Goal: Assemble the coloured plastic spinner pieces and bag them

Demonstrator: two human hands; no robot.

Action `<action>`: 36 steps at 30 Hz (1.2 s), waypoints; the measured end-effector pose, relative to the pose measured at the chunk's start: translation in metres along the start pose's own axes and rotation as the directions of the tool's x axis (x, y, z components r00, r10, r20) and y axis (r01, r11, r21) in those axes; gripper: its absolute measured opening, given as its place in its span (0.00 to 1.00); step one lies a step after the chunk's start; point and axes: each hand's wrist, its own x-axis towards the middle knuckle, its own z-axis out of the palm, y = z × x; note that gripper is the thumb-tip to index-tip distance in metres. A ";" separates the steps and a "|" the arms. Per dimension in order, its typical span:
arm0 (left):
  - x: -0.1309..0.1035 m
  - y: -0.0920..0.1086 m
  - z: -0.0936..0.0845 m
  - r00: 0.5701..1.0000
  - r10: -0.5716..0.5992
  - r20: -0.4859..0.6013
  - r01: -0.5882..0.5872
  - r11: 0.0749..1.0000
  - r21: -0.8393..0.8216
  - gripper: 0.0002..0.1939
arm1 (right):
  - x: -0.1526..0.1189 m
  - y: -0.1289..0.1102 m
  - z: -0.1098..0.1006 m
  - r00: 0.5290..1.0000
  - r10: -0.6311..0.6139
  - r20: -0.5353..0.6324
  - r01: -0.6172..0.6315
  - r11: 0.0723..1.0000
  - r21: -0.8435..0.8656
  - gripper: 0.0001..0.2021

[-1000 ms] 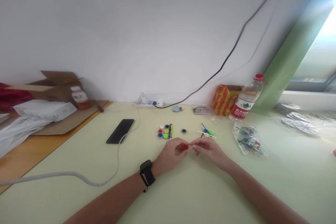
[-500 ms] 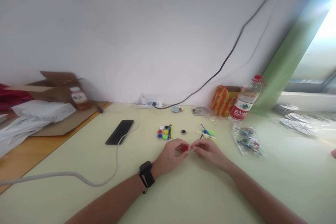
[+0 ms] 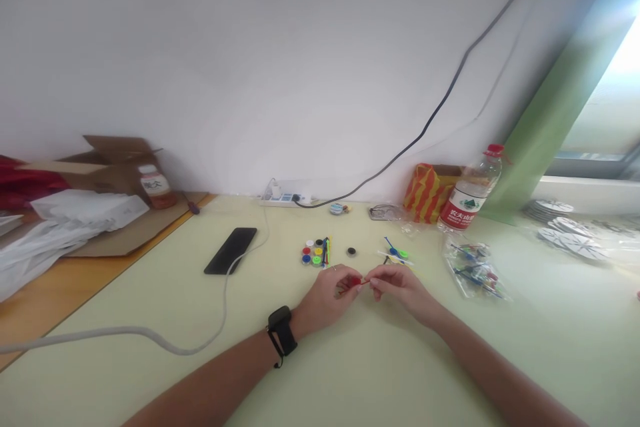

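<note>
My left hand (image 3: 327, 297) is closed in a pinch around a small red disc (image 3: 356, 281). My right hand (image 3: 405, 290) pinches the end of a thin red strip (image 3: 365, 281) that reaches to the disc; fingers partly hide where they meet. Beyond my left hand sit several small round discs (image 3: 307, 251) in different colours, with thin coloured strips (image 3: 326, 251) beside them. A lone black disc (image 3: 351, 251) lies past my fingertips. Behind my right hand are a blue disc (image 3: 394, 251), a green disc (image 3: 403, 254) and more loose strips.
A black phone (image 3: 231, 251) and a white cable (image 3: 225, 307) lie to the left. Against the wall is a power strip (image 3: 286, 200). To the right are a clear bag of parts (image 3: 480, 273), a large water bottle (image 3: 470, 193) and stacked white discs (image 3: 575, 240).
The view has shifted slightly, so everything sits a little further right. Both hands keep their pinch; the red disc appears slightly turned and more covered by the left fingers.
</note>
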 end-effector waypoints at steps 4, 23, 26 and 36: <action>0.000 -0.001 0.000 1.000 0.002 -0.008 -0.002 1.000 0.005 0.10 | 0.001 0.002 0.000 1.000 0.005 -0.015 -0.006 0.998 -0.067 0.14; 0.002 -0.007 -0.003 1.000 -0.006 0.021 0.006 0.999 -0.040 0.09 | -0.001 -0.001 0.003 0.999 0.030 0.029 -0.021 0.969 -0.245 0.17; 0.002 -0.004 -0.003 1.000 -0.002 0.016 0.003 0.998 -0.057 0.09 | -0.001 -0.001 0.003 0.999 0.040 0.026 -0.033 0.973 -0.230 0.18; -0.001 0.006 -0.002 0.995 0.034 0.091 -0.016 0.980 -0.198 0.10 | 0.001 0.006 0.001 0.998 -0.004 -0.058 0.001 0.998 -0.067 0.19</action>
